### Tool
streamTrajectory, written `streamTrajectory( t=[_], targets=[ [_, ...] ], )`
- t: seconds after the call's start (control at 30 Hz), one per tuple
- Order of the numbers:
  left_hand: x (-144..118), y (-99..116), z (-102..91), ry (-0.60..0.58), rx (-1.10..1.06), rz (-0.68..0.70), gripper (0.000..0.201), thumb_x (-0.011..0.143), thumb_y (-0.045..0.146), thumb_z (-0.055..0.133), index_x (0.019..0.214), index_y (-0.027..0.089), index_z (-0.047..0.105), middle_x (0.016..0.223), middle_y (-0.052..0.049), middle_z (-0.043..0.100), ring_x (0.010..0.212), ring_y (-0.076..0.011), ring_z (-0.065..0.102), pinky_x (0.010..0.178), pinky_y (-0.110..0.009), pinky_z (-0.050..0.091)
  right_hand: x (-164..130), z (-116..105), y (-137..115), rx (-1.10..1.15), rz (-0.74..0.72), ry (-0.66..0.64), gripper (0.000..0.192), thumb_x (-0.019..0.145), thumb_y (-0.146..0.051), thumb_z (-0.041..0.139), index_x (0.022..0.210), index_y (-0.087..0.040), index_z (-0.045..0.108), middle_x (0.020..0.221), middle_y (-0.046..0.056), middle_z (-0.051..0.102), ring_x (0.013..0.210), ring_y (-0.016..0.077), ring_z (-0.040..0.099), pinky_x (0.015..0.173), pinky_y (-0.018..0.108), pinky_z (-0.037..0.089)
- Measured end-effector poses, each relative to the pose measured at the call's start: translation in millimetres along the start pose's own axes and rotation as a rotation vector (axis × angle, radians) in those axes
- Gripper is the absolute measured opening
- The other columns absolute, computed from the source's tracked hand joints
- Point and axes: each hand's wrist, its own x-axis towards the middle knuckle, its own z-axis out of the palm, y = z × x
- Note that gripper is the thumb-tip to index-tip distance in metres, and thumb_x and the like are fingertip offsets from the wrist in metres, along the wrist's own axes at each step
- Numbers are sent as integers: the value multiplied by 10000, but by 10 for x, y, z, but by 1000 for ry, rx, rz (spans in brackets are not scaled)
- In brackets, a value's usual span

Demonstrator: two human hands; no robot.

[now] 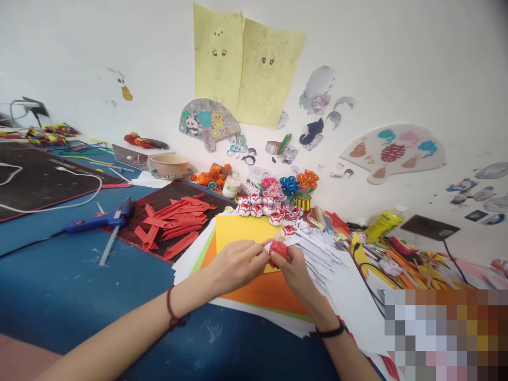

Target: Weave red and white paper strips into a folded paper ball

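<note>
A small red folded paper piece (278, 248) is pinched between both hands above yellow and orange paper sheets (246, 228); red paper strips (177, 222) and a blue glue gun (99, 220) are seen leftward.

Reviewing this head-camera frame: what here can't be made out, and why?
- Red paper piece: mostly covered by the fingers of the left hand and right hand, so its shape and each hand's grip on it are unclear.
- Lower right corner: a pixelated block hides whatever lies there.
- Red-and-white paper flowers: too small to show their folds.
- Both forearms: cut off by the bottom edge.
</note>
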Motion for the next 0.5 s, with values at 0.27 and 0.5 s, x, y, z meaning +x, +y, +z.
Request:
streamTrajectory(
  t=[0.27, 0.5],
  targets=[
    [115, -34, -96, -51, -944, -705, 401, 937, 512, 545, 773, 150, 595, 670, -9, 641, 595, -106, 510, 569, -220, 366, 15, -26, 75, 304, 70, -271, 534, 878, -646, 531, 740, -146, 660, 609, 12, 543, 498, 105, 433, 474, 248, 329],
    [34, -79, 116, -112, -1085, -811, 439, 803, 552, 702, 719, 155, 537, 597, 49, 472, 556, -78, 355, 522, -210, 253, -31, -19, 116, 245, 110, -264, 571, 884, -700, 487, 721, -164, 603, 576, -5, 520, 497, 100, 448, 472, 236, 323]
  ],
)
